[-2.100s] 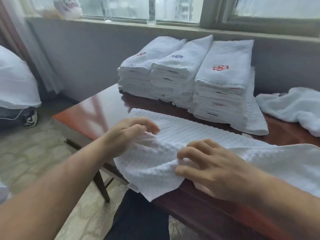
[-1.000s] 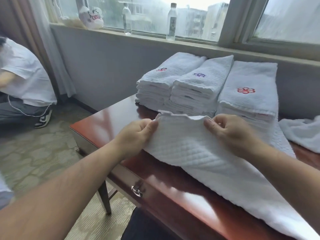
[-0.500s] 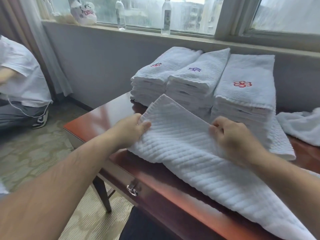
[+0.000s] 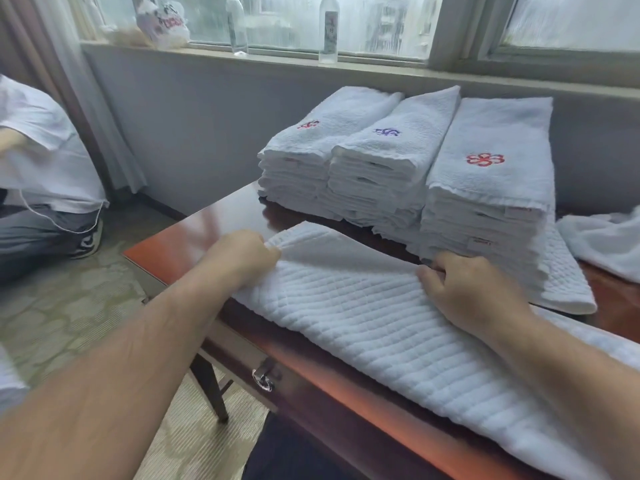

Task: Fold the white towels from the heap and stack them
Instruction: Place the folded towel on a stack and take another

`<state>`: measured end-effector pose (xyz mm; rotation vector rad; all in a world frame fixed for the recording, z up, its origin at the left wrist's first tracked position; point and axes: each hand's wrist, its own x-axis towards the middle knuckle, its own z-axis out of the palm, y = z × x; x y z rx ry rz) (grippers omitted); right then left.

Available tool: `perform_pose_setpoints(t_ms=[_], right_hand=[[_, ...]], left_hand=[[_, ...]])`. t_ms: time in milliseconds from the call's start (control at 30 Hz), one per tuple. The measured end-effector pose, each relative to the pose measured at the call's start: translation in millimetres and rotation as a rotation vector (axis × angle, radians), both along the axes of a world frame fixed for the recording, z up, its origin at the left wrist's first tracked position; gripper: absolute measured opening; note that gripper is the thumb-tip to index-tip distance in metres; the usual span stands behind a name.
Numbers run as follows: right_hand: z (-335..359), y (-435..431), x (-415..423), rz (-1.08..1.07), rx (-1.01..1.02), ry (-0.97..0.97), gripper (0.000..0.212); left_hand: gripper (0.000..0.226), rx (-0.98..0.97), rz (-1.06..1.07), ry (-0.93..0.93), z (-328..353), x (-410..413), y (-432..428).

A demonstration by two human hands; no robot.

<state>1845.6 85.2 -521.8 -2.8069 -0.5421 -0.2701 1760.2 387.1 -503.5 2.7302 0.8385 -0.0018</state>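
A long white waffle-weave towel lies along the near edge of the red-brown wooden table. My left hand pinches its far left corner, and my right hand grips the folded far edge further right. The end of the towel between my hands is doubled over on itself. Behind it stand three stacks of folded white towels, side by side, with red and blue embroidered marks on top. An unfolded heap of white towels lies at the right edge.
Two clear bottles and a white bag stand on the window sill. A person in a white shirt crouches on the carpet at the left. A drawer handle sits under the table's front edge.
Both hands lifted the towel's left end off the table, carried it away from me and laid it down as a fold. They now hold it low, close to the stacks.
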Motion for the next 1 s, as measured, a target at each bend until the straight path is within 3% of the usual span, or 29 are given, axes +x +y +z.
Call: perform_pose_setpoints(t_ms=[133,233,367,433,533,633,733,867,967,1000], right_hand=[[0,-1,1,0.069,0.085,0.009,0.024],[-4,-1,2,0.132,0.069,0.012,0.022],[-9,0,2,0.179,0.092,0.0,0.022],[-9,-2,2,0.216,0.133,0.021,0.025],[-5,-5,5,0.25,0.185,0.082,0.032],[3,-2,9,0.249,0.252,0.093,0.035],[-3,4,6,0.247,0.145,0.088,0.022],[-8,5,-4,0.265,0.17,-0.077,0.013],[-2,5,-17,0.338,0.074,-0.425,0.018],[0,6,-25,0.356,0.039,-0.447,0.025]], left_hand=[[0.021,0.021,0.019,0.007,7,-6,-4],[0.043,0.041,0.025,0.012,5,-10,-9],[0.058,0.031,0.019,-0.262,-6,-6,-24],[0.062,-0.062,0.026,-0.327,-15,-1,-28],[0.046,-0.17,0.104,-0.399,-19,5,-21],[0.025,-0.067,0.092,-0.479,-20,2,-19],[0.04,0.11,0.011,-0.473,-24,-6,-27],[0.042,0.408,-0.108,-0.484,-24,-12,-40],[0.027,0.319,-0.338,-0.569,-22,-15,-55],[0.031,0.247,-0.397,-0.518,-24,-15,-59]])
